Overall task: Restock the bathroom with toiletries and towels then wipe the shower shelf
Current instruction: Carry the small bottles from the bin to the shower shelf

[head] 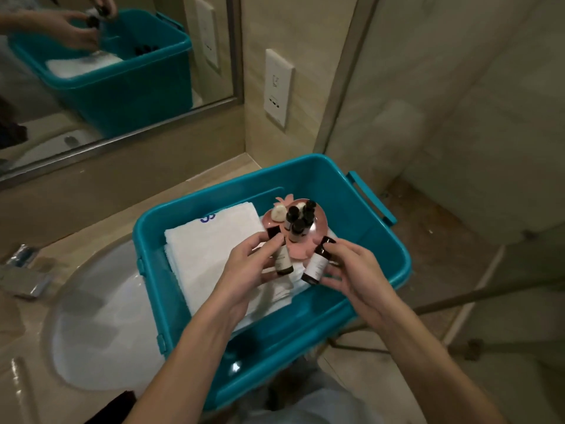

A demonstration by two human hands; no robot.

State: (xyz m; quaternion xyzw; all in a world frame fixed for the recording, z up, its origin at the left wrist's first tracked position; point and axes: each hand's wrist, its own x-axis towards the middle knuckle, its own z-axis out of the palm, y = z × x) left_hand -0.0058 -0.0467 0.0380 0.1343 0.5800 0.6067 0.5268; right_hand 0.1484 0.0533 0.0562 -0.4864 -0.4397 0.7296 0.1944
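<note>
Left grip (pixel 244 270) pinches left bottle (pixel 282 259), right grip (pixel 356 270) pinches right bottle (pixel 316 264); labels illegible.

Before me I see the bin (pixel 305 162) just right of the sink (pixel 101 316), towels (pixel 214 249) in its left half, dish (pixel 319 223) with bottles (pixel 293 214) right of them, mirror (pixel 46 117) behind, socket (pixel 277 87) on the wall beside the mirror

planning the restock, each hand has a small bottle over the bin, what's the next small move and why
Probably carry both to the counter. The left hand grips one bottle and the right hand a second bottle above the towels in the teal bin, so both hands are full; more bottles wait on the pink tray.
</note>
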